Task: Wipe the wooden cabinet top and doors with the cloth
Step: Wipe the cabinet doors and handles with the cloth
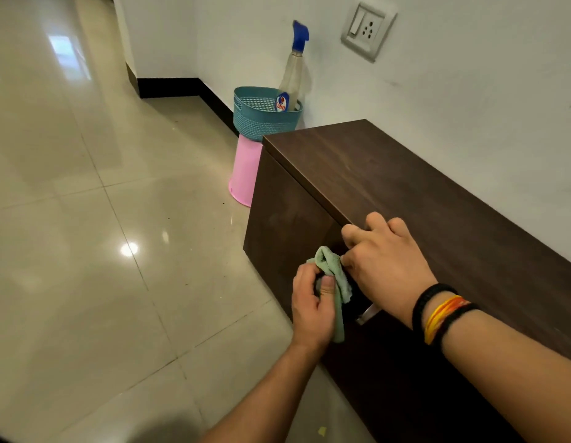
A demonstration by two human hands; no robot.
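Left hand [311, 306] pinching my bunched pale-green microfibre cloth [333, 282] against the dark wooden cabinet [405, 193] door, right hand [381, 262] clutching its upper fold: loosely gathered, it may slip floorward.

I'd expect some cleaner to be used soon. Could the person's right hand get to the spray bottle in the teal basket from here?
Probably, though not without leaning. The right hand is busy with the green cloth, and the spray bottle stands past the cabinet's far end. Nothing blocks the way.

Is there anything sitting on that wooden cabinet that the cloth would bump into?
Nothing visible. The cabinet top is bare, and both hands hold the cloth in front of the doors. The basket stands beyond the far end.
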